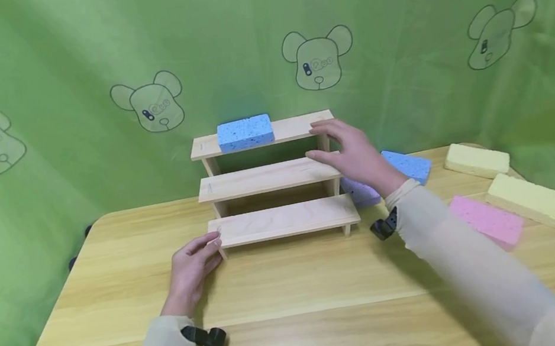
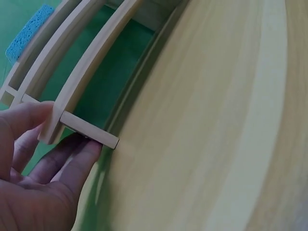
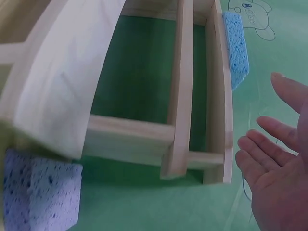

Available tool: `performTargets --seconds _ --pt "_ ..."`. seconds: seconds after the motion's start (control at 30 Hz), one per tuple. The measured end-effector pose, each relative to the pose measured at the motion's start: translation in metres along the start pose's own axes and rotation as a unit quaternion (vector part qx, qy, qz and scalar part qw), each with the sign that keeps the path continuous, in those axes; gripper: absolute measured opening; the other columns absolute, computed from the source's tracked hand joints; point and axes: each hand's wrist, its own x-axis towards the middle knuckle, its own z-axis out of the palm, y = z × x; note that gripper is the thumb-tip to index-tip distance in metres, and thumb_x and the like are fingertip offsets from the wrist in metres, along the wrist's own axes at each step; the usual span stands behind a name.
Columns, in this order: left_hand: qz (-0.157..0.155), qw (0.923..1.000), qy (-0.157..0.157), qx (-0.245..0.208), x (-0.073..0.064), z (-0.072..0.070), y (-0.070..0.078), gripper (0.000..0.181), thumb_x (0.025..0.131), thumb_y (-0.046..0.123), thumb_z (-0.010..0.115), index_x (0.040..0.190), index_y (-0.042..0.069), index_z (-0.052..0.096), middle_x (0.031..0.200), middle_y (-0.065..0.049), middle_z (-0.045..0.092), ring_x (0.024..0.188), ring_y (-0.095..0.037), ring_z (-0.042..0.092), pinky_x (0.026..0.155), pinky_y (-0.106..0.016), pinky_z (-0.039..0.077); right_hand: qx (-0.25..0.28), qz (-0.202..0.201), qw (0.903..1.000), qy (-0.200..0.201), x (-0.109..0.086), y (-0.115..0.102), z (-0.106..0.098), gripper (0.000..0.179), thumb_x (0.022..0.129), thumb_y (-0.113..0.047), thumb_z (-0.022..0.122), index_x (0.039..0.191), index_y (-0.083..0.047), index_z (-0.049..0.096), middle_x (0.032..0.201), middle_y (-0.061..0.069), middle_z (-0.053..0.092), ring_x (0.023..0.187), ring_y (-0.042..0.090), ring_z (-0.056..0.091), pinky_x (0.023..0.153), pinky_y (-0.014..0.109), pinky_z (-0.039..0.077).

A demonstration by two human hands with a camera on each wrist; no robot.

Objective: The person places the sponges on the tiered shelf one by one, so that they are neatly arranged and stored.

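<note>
while the left hand (image 1: 190,271) pinches the wooden stand (image 1: 268,179) at its lower left corner, the right hand (image 1: 357,155), fingers extended, holds nothing beside its right end. set near the table's (image 1: 295,290) back edge, it looks light and stiff, best gripped by its ends; the blue sponge (image 1: 245,134) on top could slide. a pink sponge (image 1: 486,219) lies nearer the right edge.

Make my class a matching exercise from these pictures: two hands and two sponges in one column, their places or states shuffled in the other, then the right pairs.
1. Left hand
2. Right hand
3. Pink sponge
4. Purple sponge

A. beside a yellow sponge
B. gripping the bottom step's left end
C. on the table, by the rack's right side
D. open, near the rack's upper right

Pairs: 1-B, 2-D, 3-A, 4-C
</note>
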Motion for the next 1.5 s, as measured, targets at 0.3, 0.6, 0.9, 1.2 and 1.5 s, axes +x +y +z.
performTargets --seconds 0.3,0.6,0.9,1.2,1.5 --pt "-0.002 0.9999 -0.015 -0.007 0.002 -0.001 0.0 0.037 0.091 0.003 0.07 0.125 -0.007 0.06 0.135 -0.013 0.056 0.113 -0.021 0.06 0.094 -0.032 0.053 -0.048 -0.013 0.9987 -0.007 -0.027 0.013 -0.02 0.059 0.093 -0.037 0.068 0.139 -0.004 0.051 0.148 0.008 0.043 0.134 0.034 0.039 0.111 0.054 0.033" --pt "-0.01 0.9995 -0.026 -0.016 0.0 -0.006 0.0 0.034 0.092 0.003 0.068 0.124 -0.005 0.062 0.137 -0.013 0.054 0.115 -0.021 0.059 0.094 -0.031 0.053 -0.058 0.014 0.9982 -0.001 -0.061 0.024 -0.038 0.059 0.093 -0.037 0.069 0.14 -0.005 0.05 0.144 0.013 0.046 0.128 0.038 0.045 0.108 0.056 0.037" --pt "-0.014 0.9992 -0.031 -0.021 0.0 -0.005 0.001 0.035 0.092 0.001 0.068 0.125 -0.006 0.06 0.138 -0.013 0.053 0.115 -0.022 0.059 0.095 -0.032 0.053 -0.048 0.073 0.9961 -0.016 -0.098 0.034 -0.061 0.068 0.093 -0.042 0.068 0.146 -0.007 0.043 0.148 0.016 0.04 0.134 0.044 0.036 0.11 0.06 0.03" --pt "-0.021 0.9991 -0.027 -0.025 0.0 -0.005 0.001 0.034 0.091 0.0 0.068 0.124 -0.005 0.062 0.137 -0.012 0.053 0.113 -0.02 0.061 0.094 -0.031 0.053 -0.089 0.064 0.9936 -0.025 -0.126 0.054 -0.078 0.064 0.094 -0.036 0.068 0.142 0.0 0.046 0.144 0.025 0.042 0.126 0.052 0.04 0.103 0.067 0.032" --pt "-0.018 0.999 -0.034 -0.02 0.0 -0.005 0.002 0.037 0.092 0.001 0.068 0.127 -0.006 0.059 0.139 -0.013 0.052 0.117 -0.024 0.058 0.095 -0.032 0.053 -0.103 0.079 0.9914 -0.017 -0.158 0.071 -0.096 0.06 0.092 -0.028 0.072 0.14 -0.002 0.049 0.142 0.022 0.046 0.123 0.053 0.043 0.098 0.067 0.036"
